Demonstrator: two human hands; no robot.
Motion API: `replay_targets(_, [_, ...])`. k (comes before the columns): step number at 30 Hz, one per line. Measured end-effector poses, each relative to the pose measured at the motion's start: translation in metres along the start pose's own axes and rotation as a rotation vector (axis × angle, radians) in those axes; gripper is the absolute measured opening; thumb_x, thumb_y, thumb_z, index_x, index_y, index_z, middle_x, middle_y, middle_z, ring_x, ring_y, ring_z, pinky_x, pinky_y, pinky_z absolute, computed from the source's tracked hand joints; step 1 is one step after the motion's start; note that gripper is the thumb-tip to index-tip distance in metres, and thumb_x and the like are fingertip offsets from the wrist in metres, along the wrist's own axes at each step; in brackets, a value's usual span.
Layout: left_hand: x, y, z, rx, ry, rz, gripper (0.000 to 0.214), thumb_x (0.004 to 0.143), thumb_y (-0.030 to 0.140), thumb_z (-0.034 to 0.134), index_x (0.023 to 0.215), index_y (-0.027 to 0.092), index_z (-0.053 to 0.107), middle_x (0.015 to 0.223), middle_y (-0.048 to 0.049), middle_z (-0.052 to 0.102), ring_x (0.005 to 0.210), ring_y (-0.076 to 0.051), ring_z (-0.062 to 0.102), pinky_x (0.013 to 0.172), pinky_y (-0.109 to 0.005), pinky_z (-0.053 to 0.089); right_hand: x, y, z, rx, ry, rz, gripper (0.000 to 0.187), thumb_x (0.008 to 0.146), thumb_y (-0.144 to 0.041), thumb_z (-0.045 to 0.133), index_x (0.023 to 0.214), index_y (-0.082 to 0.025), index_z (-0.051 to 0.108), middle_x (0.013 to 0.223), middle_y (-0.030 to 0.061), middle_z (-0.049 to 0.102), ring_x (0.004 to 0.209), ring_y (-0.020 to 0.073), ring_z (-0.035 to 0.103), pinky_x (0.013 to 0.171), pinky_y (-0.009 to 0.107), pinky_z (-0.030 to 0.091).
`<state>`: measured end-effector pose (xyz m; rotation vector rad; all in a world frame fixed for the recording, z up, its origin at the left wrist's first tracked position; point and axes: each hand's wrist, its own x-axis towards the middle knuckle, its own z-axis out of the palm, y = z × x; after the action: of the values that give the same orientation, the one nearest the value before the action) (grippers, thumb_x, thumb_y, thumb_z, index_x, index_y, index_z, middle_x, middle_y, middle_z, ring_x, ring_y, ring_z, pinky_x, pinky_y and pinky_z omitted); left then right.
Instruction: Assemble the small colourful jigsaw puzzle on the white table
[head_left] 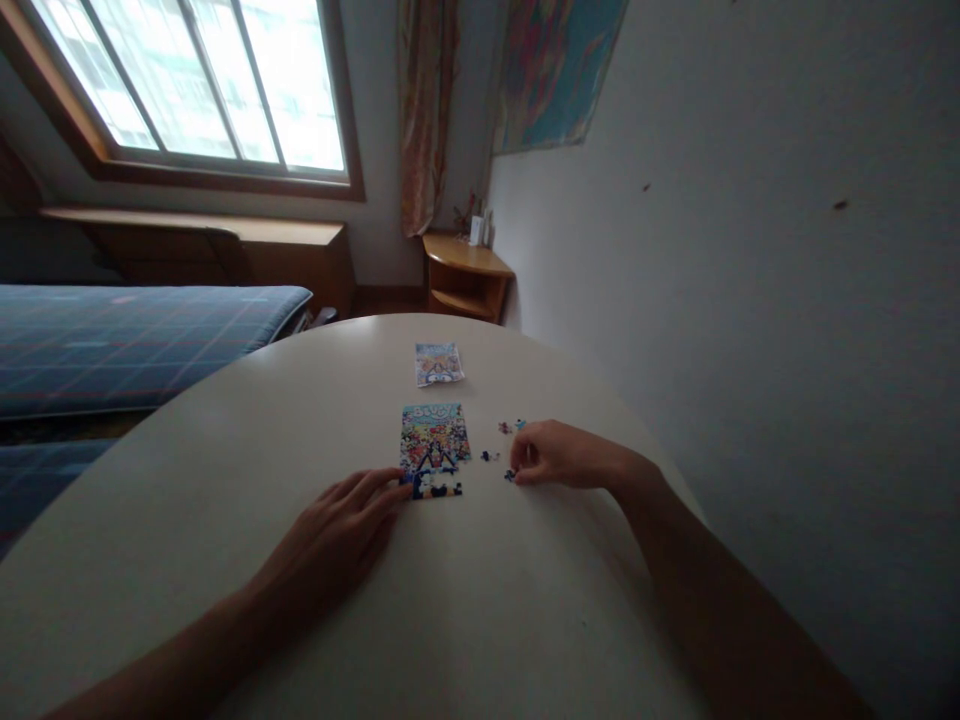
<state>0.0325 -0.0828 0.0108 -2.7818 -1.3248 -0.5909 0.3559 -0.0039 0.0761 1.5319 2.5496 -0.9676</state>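
Observation:
A small, colourful jigsaw puzzle (434, 448) lies partly assembled near the middle of the round white table (315, 420). My left hand (337, 535) rests flat on the table, fingers stretched out, its fingertips touching the puzzle's lower left corner. My right hand (551, 455) sits to the right of the puzzle with fingers curled in a pinch over loose puzzle pieces (491, 456); what it grips is too small to make out. More loose pieces (512, 427) lie just beyond that hand.
A small printed picture card (439, 363) lies farther back on the table. A white wall runs along the right. A bed with a blue plaid cover (127, 340) stands at left, a wooden corner shelf (465, 272) and a window behind.

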Motion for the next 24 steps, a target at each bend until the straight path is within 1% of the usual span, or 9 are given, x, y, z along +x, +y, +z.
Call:
replay_targets(6, [0.002,0.0,-0.001,0.002,-0.001,0.015,0.034,0.1,0.024,0.037,0.128,0.025,0.056,0.132,-0.0062,0.059,0.114,-0.024,0.059,0.092,-0.046,0.056,0.002,-0.018,0.008,-0.019,-0.023,-0.082,0.009,0.077,-0.021,0.074,0.083,-0.016,0.071,0.077,0.0006,0.069,0.067,0.0114,0.06,0.059,0.022,0.039])
replay_targets(9, [0.002,0.002,-0.003,0.006,-0.015,0.005,0.034,0.101,0.028,0.038,0.13,0.026,0.056,0.136,-0.0056,0.057,0.118,-0.025,0.056,0.095,-0.047,0.054,0.005,-0.026,0.014,0.027,-0.001,-0.129,0.014,0.077,-0.021,0.075,0.09,-0.016,0.07,0.076,-0.0007,0.068,0.067,0.0104,0.06,0.059,0.02,0.039])
replay_targets(11, [0.002,0.006,-0.005,0.007,-0.033,0.013,0.037,0.1,0.029,0.04,0.135,0.027,0.052,0.141,-0.0052,0.053,0.124,-0.025,0.052,0.1,-0.048,0.051,0.008,-0.029,0.02,0.051,0.032,-0.166,0.016,0.079,-0.021,0.074,0.094,-0.017,0.07,0.077,-0.001,0.069,0.067,0.0101,0.061,0.06,0.02,0.039])
replay_targets(15, [0.003,0.014,-0.008,-0.02,-0.092,0.122,0.048,0.097,0.03,0.046,0.145,0.028,0.042,0.152,-0.0031,0.044,0.137,-0.026,0.041,0.111,-0.047,0.043,0.014,-0.032,0.029,0.012,0.105,-0.236,0.013,0.079,-0.016,0.07,0.092,-0.018,0.072,0.078,-0.0004,0.07,0.068,0.0105,0.061,0.061,0.02,0.039])
replay_targets(18, [0.005,0.016,-0.007,-0.051,-0.154,0.197,0.052,0.097,0.031,0.048,0.148,0.026,0.039,0.155,-0.0027,0.039,0.141,-0.026,0.037,0.115,-0.047,0.038,0.017,-0.034,0.033,-0.026,0.14,-0.269,0.014,0.079,-0.014,0.068,0.091,-0.018,0.072,0.078,0.0003,0.07,0.067,0.0109,0.06,0.061,0.02,0.038])
replay_targets(24, [0.005,0.014,-0.007,-0.056,-0.22,0.203,0.054,0.098,0.037,0.046,0.15,0.024,0.036,0.157,-0.0029,0.037,0.141,-0.026,0.036,0.115,-0.046,0.037,0.017,-0.035,0.033,-0.053,0.142,-0.319,0.013,0.079,-0.015,0.069,0.091,-0.018,0.073,0.083,0.002,0.071,0.072,0.0121,0.061,0.066,0.021,0.039])
